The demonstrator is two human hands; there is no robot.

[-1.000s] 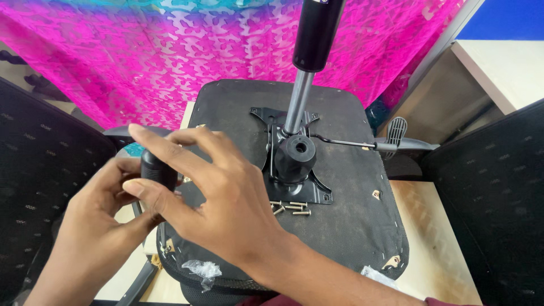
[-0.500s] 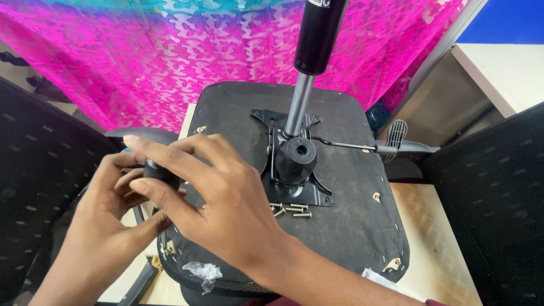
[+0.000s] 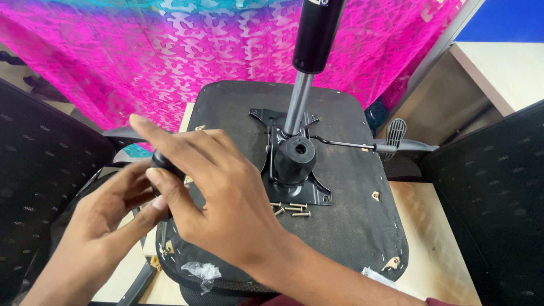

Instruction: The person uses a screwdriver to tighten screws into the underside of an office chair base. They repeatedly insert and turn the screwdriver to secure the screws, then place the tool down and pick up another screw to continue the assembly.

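Both my hands now close on a black tool handle at the near-left edge of the upturned chair seat (image 3: 351,226): left hand (image 3: 107,218) cupping beneath, right hand (image 3: 226,201) shifted over it, fingers wrapped. Loose screws (image 3: 292,209) lie beside the mounting plate (image 3: 294,170).

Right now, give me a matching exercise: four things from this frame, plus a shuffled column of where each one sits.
1. loose screws
2. gas cylinder
3. lever paddle
4. black knob

A. upright from the mounting plate
B. between the left hand and right hand
C. past the seat's right edge
D. lying on the seat underside by the plate

Pairs: 1-D, 2-A, 3-C, 4-B
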